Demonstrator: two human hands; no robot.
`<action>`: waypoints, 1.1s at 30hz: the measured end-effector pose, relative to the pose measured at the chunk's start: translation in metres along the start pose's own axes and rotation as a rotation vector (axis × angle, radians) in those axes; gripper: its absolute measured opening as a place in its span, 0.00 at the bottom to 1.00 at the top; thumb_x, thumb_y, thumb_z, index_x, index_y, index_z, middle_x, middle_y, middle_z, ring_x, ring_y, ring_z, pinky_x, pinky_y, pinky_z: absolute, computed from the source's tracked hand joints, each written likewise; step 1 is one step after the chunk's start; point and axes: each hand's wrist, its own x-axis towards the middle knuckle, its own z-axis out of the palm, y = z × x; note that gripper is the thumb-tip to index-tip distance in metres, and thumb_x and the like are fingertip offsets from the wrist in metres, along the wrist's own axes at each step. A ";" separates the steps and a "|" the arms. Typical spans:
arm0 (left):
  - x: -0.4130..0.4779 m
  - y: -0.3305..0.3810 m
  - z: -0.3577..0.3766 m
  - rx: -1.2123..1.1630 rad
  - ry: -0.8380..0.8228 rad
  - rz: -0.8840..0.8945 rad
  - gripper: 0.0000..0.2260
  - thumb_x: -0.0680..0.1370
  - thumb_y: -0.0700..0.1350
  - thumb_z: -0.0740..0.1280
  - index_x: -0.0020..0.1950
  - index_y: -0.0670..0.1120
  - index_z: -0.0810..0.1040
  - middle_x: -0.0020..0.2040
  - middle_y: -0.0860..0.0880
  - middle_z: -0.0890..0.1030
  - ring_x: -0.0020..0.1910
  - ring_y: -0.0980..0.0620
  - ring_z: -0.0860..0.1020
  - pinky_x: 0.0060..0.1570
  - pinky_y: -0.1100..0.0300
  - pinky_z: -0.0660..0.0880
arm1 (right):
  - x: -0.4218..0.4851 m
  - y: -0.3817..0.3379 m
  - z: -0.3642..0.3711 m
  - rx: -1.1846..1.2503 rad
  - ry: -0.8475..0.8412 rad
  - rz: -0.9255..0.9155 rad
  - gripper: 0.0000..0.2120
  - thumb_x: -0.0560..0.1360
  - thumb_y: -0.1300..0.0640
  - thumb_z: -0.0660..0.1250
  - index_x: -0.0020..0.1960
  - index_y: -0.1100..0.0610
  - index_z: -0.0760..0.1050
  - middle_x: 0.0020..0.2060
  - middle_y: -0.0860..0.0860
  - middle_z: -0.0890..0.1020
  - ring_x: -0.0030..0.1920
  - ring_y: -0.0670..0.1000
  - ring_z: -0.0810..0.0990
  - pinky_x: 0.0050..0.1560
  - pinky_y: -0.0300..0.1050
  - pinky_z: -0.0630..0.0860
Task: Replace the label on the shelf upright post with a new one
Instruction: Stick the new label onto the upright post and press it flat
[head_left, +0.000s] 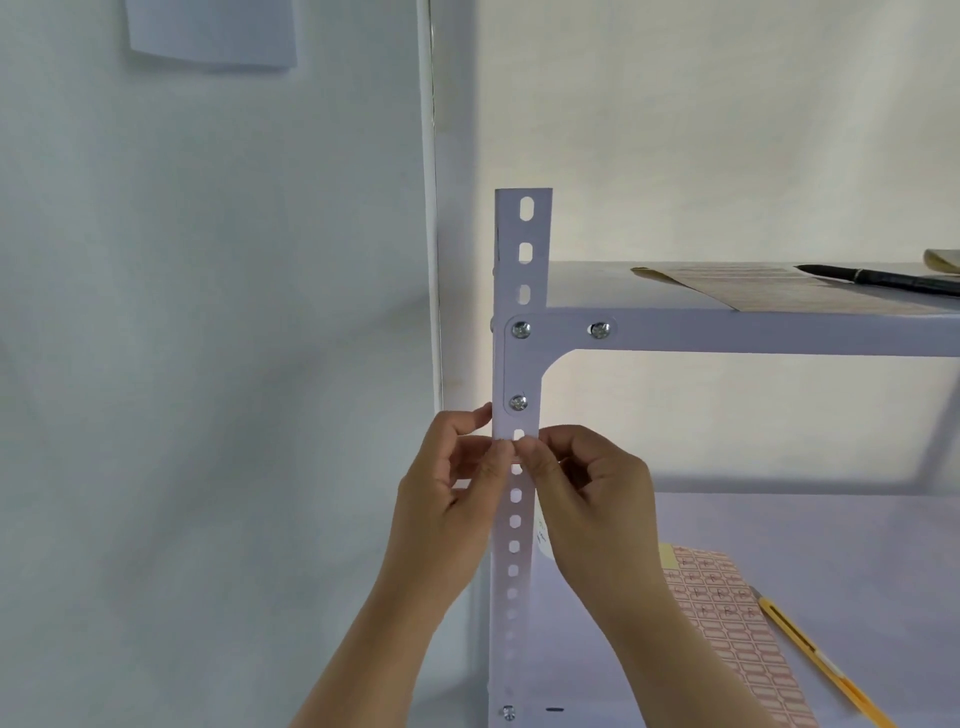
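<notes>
Label (503, 446) pinched against upright post (521, 249) between both hands' fingertips (524, 448).

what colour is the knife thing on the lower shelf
Yellow, with a darker strip along it; the utility knife lies beside the label sheet, seen in the head view.

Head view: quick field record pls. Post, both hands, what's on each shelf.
post: white slotted upright post, bolted to the shelf frame
left hand: left hand, fingertips pinching at the post front below the third bolt
right hand: right hand, fingertips meeting the left's at the same spot
label: small white label, mostly hidden by fingers
upper shelf: black pen on a label sheet
lower shelf: red-printed label sheet, yellow utility knife
</notes>
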 end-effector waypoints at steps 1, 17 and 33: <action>0.000 0.000 -0.001 -0.036 -0.019 -0.018 0.07 0.79 0.48 0.66 0.55 0.59 0.77 0.47 0.54 0.87 0.46 0.57 0.84 0.48 0.63 0.78 | 0.001 0.000 -0.002 -0.009 -0.020 -0.012 0.10 0.78 0.58 0.68 0.38 0.52 0.81 0.23 0.39 0.76 0.23 0.45 0.68 0.28 0.33 0.64; 0.006 -0.007 -0.009 -0.033 -0.038 0.055 0.10 0.77 0.44 0.72 0.57 0.53 0.80 0.47 0.54 0.88 0.49 0.54 0.86 0.53 0.58 0.80 | -0.004 0.002 -0.003 0.030 -0.066 -0.023 0.05 0.76 0.61 0.70 0.42 0.53 0.80 0.27 0.39 0.76 0.25 0.44 0.67 0.28 0.29 0.63; 0.004 -0.014 -0.015 0.010 -0.065 0.030 0.16 0.81 0.44 0.64 0.65 0.60 0.78 0.51 0.64 0.87 0.51 0.65 0.84 0.50 0.66 0.79 | -0.004 -0.009 0.016 -0.028 0.069 0.009 0.18 0.74 0.56 0.72 0.31 0.48 0.67 0.23 0.40 0.72 0.25 0.45 0.67 0.27 0.32 0.64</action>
